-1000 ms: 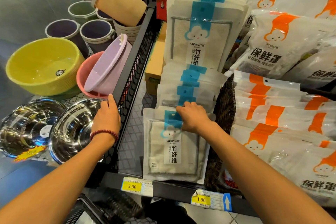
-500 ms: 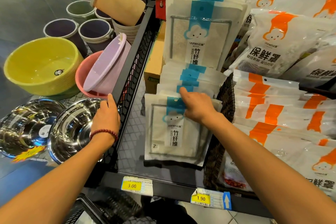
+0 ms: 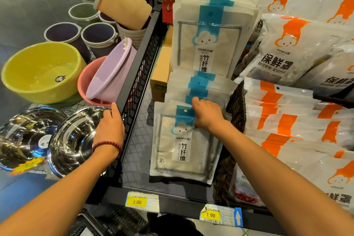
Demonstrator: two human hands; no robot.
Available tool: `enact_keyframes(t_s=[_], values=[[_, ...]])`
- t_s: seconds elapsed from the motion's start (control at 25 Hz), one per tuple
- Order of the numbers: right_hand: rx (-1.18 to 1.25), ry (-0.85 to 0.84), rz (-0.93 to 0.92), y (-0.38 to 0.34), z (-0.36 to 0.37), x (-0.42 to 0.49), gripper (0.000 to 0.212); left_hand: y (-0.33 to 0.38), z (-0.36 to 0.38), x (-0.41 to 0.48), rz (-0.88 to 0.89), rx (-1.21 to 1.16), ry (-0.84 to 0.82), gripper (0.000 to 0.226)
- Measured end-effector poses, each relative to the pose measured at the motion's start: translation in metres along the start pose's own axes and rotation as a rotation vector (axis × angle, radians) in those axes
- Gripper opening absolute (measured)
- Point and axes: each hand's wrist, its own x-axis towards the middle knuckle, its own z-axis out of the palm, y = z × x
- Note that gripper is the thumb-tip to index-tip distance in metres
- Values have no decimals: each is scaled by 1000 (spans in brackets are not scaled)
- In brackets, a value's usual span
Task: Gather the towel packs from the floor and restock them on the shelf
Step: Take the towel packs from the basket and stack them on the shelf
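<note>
Head view
Right hand (image 3: 207, 116): grasping the front towel pack (image 3: 183, 145) at its blue header, fingers curled over the top edge.
Front towel pack: upright on the shelf (image 3: 134, 151), leaning back on the row of towel packs (image 3: 201, 86) behind it, just beside the wicker basket (image 3: 237, 105) on its right.
Left hand (image 3: 110, 128): well apart from the pack, fingers curled on the top rail of the black shelf divider (image 3: 134, 74), next to a steel bowl (image 3: 74, 140).
</note>
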Motion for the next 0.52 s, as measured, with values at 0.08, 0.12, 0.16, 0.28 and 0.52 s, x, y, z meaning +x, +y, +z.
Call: enact_keyframes(t_s=[0.08,0.12,0.16,0.28,0.52], values=[[-12,-32,22,-2,0,1,53,1,0,0,-4,8,4,56],[-30,-44,22,-4,-2,1,55,1,0,0,-6,12,3,56],[-50,-41,19,-4,-2,2,56,1,0,0,-7,15,1,55],[-84,29,-33,-4,1,2,52,0,0,0,-10,12,-3,54],[-31,110,-86,3,-6,6,36,1,0,1,-10,12,-5,53]])
